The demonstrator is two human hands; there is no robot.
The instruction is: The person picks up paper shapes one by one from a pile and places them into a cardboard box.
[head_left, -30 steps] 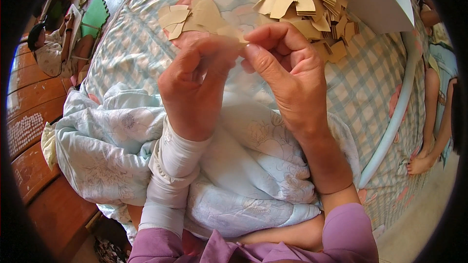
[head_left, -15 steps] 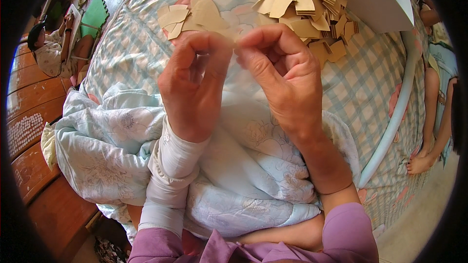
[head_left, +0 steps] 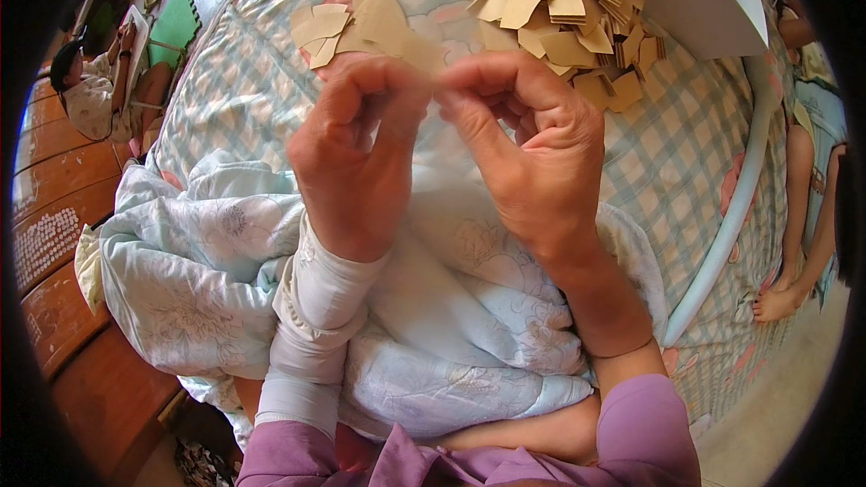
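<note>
My left hand [head_left: 356, 162] and my right hand [head_left: 532, 153] are raised in front of me, their fingertips pinched and meeting. Between them shows a small, blurred tan piece of cardboard [head_left: 420, 52], its edges too smeared to make out. Just beyond my left hand, several flat tan cardboard pieces [head_left: 377, 20] lie on the bed. A bigger heap of curved, cut cardboard pieces [head_left: 564, 4], partly in stacks, lies past my right hand.
A checked bedsheet [head_left: 686, 180] spreads under everything. A floral quilt [head_left: 198, 289] covers my lap. At the far right stands a white box [head_left: 686, 0], beside a pale blue tube [head_left: 713, 261]. Two other people sit at left [head_left: 95, 95] and right [head_left: 807, 180].
Both hands stay pinched together at nearly the same spot. My right hand has shifted slightly to the right, and the blurred tan piece shows a little more above the fingertips.
</note>
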